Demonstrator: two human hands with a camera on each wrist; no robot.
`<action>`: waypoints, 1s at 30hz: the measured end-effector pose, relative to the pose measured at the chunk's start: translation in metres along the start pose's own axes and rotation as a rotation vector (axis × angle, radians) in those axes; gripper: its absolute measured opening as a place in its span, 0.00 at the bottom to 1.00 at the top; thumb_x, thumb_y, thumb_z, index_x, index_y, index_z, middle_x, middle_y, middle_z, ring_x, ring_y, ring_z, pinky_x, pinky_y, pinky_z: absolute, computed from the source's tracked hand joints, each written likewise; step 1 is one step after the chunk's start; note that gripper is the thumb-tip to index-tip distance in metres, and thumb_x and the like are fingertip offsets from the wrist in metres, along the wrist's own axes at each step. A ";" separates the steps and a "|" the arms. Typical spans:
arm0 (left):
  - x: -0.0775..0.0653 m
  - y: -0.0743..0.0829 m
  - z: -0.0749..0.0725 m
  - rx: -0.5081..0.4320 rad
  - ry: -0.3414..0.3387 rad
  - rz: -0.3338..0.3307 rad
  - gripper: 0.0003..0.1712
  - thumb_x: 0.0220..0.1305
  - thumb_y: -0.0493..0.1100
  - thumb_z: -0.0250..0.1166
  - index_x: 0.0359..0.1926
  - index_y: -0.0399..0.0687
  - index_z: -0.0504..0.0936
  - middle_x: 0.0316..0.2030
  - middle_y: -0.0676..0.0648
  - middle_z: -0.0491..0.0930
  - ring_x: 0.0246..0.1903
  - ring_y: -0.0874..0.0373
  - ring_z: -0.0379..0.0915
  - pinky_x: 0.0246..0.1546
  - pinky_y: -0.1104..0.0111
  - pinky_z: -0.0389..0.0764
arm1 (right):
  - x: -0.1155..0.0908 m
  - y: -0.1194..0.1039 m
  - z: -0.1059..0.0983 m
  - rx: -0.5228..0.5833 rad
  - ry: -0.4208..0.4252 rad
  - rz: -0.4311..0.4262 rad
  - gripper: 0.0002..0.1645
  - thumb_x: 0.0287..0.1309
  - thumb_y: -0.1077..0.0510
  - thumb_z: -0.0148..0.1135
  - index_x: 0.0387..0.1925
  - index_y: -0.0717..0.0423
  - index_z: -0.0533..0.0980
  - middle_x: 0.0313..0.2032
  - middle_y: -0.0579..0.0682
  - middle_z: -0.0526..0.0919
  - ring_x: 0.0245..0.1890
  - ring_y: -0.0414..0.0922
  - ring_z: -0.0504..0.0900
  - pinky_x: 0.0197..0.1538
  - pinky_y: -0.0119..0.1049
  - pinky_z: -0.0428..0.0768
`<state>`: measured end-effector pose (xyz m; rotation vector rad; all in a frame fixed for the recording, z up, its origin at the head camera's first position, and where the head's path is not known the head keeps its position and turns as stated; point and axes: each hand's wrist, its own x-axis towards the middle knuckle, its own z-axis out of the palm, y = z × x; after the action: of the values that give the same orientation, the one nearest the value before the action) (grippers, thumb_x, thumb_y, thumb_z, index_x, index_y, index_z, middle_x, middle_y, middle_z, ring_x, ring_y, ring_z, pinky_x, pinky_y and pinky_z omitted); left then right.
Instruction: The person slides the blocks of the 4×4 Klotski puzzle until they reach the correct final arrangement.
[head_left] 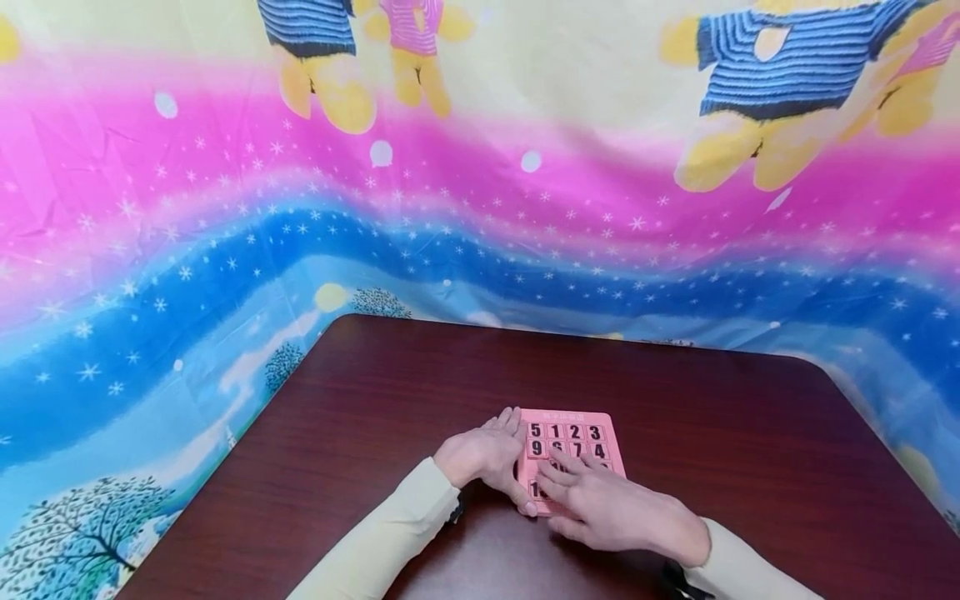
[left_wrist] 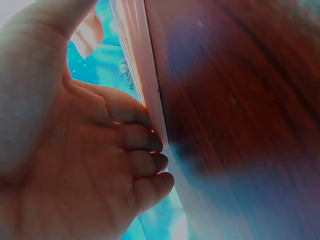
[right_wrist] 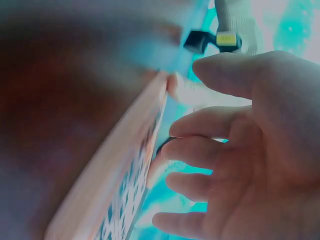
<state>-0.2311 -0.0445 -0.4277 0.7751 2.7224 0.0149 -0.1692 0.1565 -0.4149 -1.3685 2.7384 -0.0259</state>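
A pink number slide puzzle (head_left: 576,432) lies on the table, its top row reading 5, 1, 2, 3. Along its left side my left hand (head_left: 491,454) holds it, the thumb at the near left corner and the fingers toward the far left one. In the left wrist view, those fingertips rest against the puzzle's side edge (left_wrist: 150,75). My right hand (head_left: 611,504) reaches over the lower right part from the near side, fingers spread, fingertips close over the tiles. It hides much of the lower rows. The right wrist view shows its fingers (right_wrist: 190,185) loosely extended beside the tile face.
The dark brown wooden table (head_left: 420,375) extends around the puzzle on all sides. A printed cloth (head_left: 480,208) with bears, snowflakes and trees hangs behind the table and along its sides. Dark bands show at both wrists near the pale sleeves (head_left: 390,533).
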 end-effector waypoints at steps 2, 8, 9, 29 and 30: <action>0.000 -0.001 0.000 0.001 0.001 0.002 0.77 0.37 0.78 0.71 0.76 0.38 0.49 0.77 0.37 0.45 0.78 0.48 0.40 0.78 0.62 0.52 | 0.006 0.006 -0.002 0.020 0.007 0.009 0.33 0.69 0.43 0.53 0.67 0.58 0.69 0.69 0.57 0.70 0.72 0.58 0.63 0.69 0.61 0.67; 0.000 -0.001 -0.001 0.006 0.003 0.008 0.77 0.37 0.79 0.71 0.76 0.37 0.49 0.77 0.36 0.45 0.78 0.48 0.40 0.78 0.62 0.52 | 0.019 0.020 -0.003 0.087 -0.039 0.085 0.35 0.69 0.43 0.53 0.69 0.60 0.67 0.71 0.60 0.65 0.74 0.60 0.58 0.70 0.63 0.63; 0.000 -0.001 -0.001 0.013 0.002 0.008 0.77 0.37 0.79 0.71 0.76 0.37 0.49 0.77 0.36 0.45 0.78 0.47 0.40 0.77 0.62 0.52 | 0.020 0.022 -0.003 0.095 -0.049 0.099 0.36 0.68 0.43 0.54 0.69 0.60 0.66 0.71 0.60 0.65 0.74 0.60 0.57 0.70 0.63 0.63; 0.000 0.001 0.001 -0.007 -0.006 0.002 0.76 0.38 0.78 0.71 0.76 0.38 0.49 0.77 0.38 0.45 0.78 0.48 0.40 0.77 0.62 0.52 | 0.016 0.017 0.003 0.052 -0.062 0.113 0.35 0.68 0.42 0.54 0.68 0.59 0.68 0.70 0.58 0.68 0.73 0.60 0.60 0.69 0.65 0.63; 0.000 0.001 0.000 -0.007 -0.005 0.003 0.76 0.38 0.78 0.71 0.76 0.38 0.49 0.77 0.38 0.45 0.78 0.48 0.39 0.77 0.62 0.52 | 0.015 0.015 0.003 0.036 -0.055 0.103 0.35 0.68 0.42 0.54 0.68 0.59 0.69 0.69 0.58 0.69 0.73 0.60 0.61 0.69 0.65 0.64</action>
<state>-0.2305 -0.0439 -0.4280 0.7762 2.7149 0.0229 -0.1897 0.1538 -0.4192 -1.1992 2.7444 -0.0303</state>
